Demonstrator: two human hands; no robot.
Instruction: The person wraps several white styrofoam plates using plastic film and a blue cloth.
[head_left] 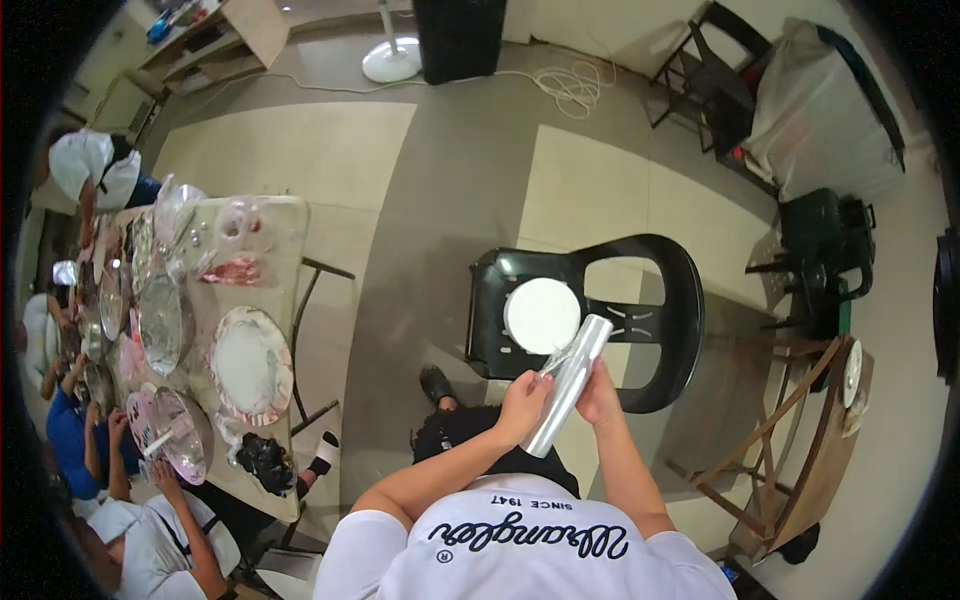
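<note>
Fingers of the left hand (523,398) and right hand (597,385) curl around a silver foil roll (570,382), gripping it mid-air above a black plastic chair (660,330) holding a white round plate (541,315). Keeping both grips firm probably helps control the roll.

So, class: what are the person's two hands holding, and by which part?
Both hold a shiny silver roll: left hand near its lower end, right hand at its middle.

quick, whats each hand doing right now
Left hand: closed on the lower part of the silver foil roll.
Right hand: closed on the same silver foil roll, from the other side.
</note>
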